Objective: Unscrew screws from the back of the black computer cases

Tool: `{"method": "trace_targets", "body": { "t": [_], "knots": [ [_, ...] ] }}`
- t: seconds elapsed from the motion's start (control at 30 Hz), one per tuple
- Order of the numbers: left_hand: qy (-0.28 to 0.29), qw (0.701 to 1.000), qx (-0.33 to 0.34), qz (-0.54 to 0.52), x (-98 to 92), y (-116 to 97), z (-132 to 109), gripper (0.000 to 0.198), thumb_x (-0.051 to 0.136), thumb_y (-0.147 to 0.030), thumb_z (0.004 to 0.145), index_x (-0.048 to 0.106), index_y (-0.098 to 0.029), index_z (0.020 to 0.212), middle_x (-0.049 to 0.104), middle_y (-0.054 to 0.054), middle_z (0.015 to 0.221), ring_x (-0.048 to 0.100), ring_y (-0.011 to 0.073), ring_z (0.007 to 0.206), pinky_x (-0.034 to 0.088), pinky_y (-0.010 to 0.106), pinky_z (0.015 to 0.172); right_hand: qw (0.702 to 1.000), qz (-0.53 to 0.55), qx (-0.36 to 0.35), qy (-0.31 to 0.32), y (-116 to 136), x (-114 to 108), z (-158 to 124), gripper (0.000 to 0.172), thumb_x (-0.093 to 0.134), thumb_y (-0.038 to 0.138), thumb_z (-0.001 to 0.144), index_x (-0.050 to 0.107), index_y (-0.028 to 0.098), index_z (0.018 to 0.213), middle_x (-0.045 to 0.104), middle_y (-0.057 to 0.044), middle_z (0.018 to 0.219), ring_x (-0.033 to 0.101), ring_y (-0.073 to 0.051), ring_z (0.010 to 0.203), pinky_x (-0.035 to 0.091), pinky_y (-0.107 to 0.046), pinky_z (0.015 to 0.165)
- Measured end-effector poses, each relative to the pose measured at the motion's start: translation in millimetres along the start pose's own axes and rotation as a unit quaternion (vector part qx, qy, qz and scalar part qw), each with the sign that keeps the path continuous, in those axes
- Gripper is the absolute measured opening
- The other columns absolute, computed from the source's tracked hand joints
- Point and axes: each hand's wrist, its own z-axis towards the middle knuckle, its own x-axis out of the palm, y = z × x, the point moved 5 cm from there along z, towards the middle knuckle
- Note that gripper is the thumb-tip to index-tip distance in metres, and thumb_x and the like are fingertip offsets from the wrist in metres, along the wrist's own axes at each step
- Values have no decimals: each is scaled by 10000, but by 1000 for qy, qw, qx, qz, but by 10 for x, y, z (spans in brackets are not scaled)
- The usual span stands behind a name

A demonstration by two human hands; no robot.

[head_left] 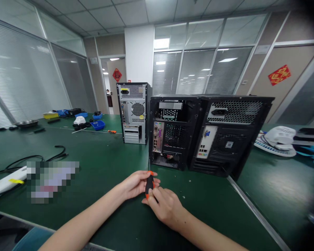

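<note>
Both of my hands are on a screwdriver (149,186) with a black and orange handle, its thin shaft pointing up and away toward the lower left corner of the middle computer case (170,139). Whether the tip touches a screw there is too small to tell. My left hand (136,184) pinches the front of the handle near the shaft. My right hand (166,205) is wrapped about the rear end of the handle. The middle case stands upright with its back facing me, ports and an opening at the top showing.
A silver-backed computer case (137,108) stands at the left and a black one (225,136) at the right. An orange screwdriver (111,131) and blue trays (97,125) lie farther back. A white power strip (9,181) with black cables is at the left. A metal strip (251,205) crosses the right.
</note>
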Motion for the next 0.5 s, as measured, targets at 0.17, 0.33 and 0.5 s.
{"method": "trace_targets", "body": {
  "t": [0.17, 0.33, 0.5],
  "knots": [
    [-15, 999, 2, -34, -11, 6, 10, 232, 489, -107, 860, 630, -18, 1022, 680, 144, 844, 671, 170, 707, 520, 281, 694, 1000, -15, -12, 11, 10, 44, -43, 127, 480, 216, 913, 575, 140, 879, 602, -60, 758, 586, -150, 671, 409, -265, 543],
    [-34, 997, -8, -63, -35, 12, 26, 267, 466, -91, 855, 629, -25, 1055, 649, 97, 775, 646, 138, 676, 504, 257, 699, 998, -15, -49, 37, 29, 60, -48, 240, 394, 182, 919, 590, 135, 1049, 653, -139, 1012, 630, -210, 892, 465, -281, 596],
    [-46, 995, -23, -84, -40, 13, 28, 259, 437, -150, 891, 616, -34, 1038, 589, 53, 681, 592, 110, 576, 483, 231, 627, 993, 1, -89, 75, 49, 59, -5, 327, 352, 180, 926, 578, 135, 1158, 645, -129, 1128, 618, -199, 938, 484, -271, 607]
  ]
}}
